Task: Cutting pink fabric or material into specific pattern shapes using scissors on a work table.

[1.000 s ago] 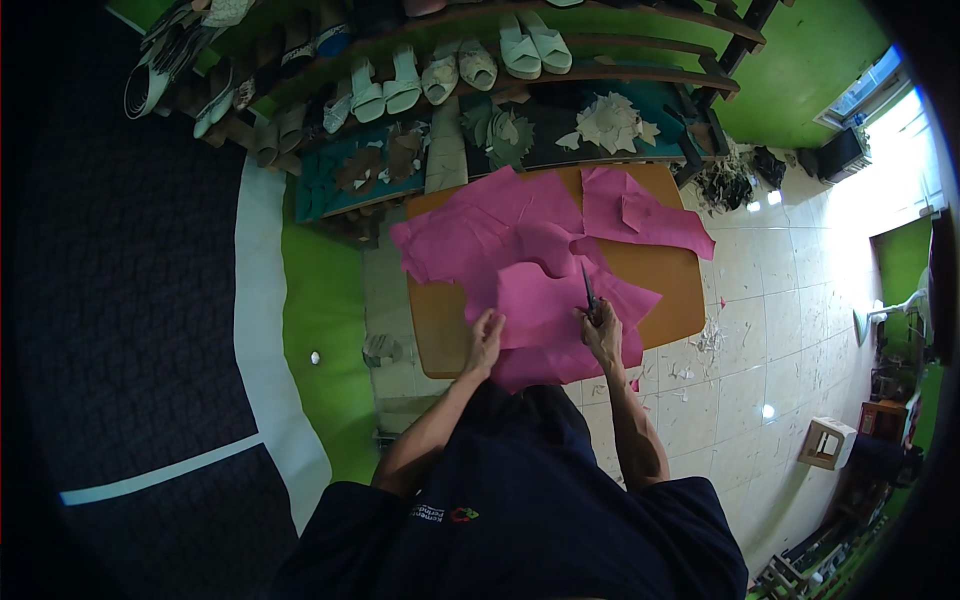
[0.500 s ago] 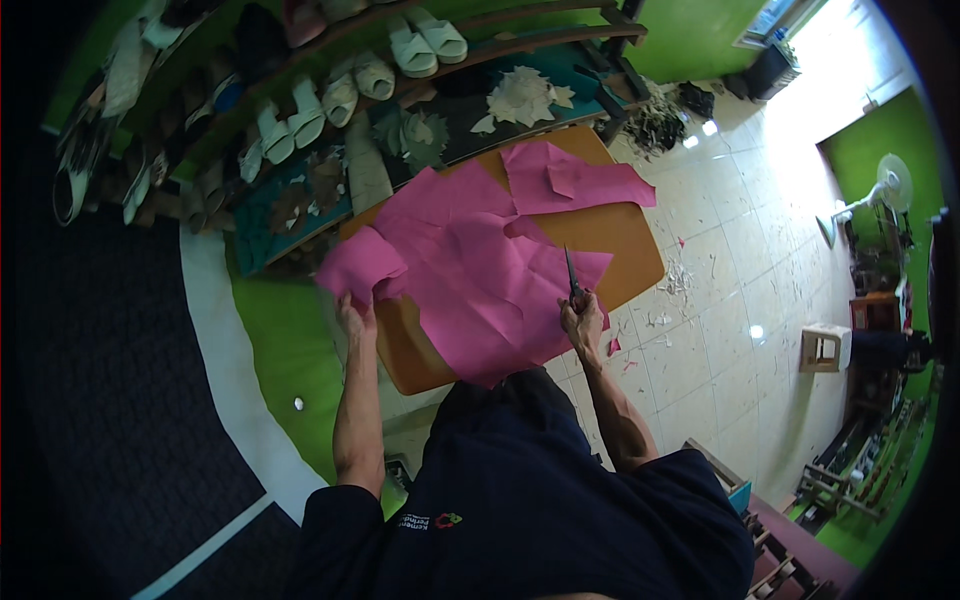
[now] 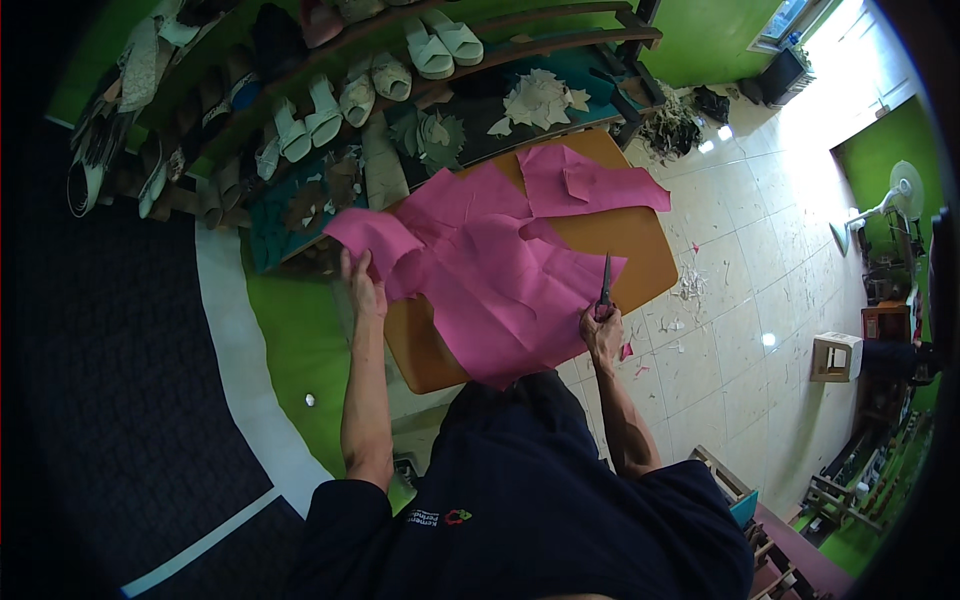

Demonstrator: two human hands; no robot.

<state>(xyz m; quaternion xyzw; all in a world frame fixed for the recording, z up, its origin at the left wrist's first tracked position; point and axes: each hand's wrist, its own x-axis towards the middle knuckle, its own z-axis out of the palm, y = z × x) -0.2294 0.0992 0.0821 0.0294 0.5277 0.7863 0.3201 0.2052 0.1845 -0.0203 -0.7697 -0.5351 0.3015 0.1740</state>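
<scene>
A large pink sheet (image 3: pixel 490 300), like fabric or thin leather, spreads unevenly over an orange-brown tabletop (image 3: pixel 645 245). Its left part curls up, and there my left hand (image 3: pixel 366 288) grips the edge, with some fingertips hidden by the material. My right hand (image 3: pixel 602 330) holds a pair of dark scissors (image 3: pixel 606 280) by the handles at the sheet's right edge. The blades look closed and point away from me. A separate-looking pink piece (image 3: pixel 610 188) lies at the far right of the tabletop, touching or close to the large sheet.
Behind the table, a rack holds light-coloured sandals (image 3: pixel 430 50). Below it lie cream scraps (image 3: pixel 538 102) and grey-green cut pieces (image 3: pixel 428 138). Offcuts (image 3: pixel 690 283) litter the tiled floor at right. A stool (image 3: pixel 836 357) and a white fan (image 3: pixel 890 195) stand farther right.
My left hand has moved away from me, and the curled left part of the sheet has opened out. The scissors have shifted slightly right and turned more upright. The view has shifted a little.
</scene>
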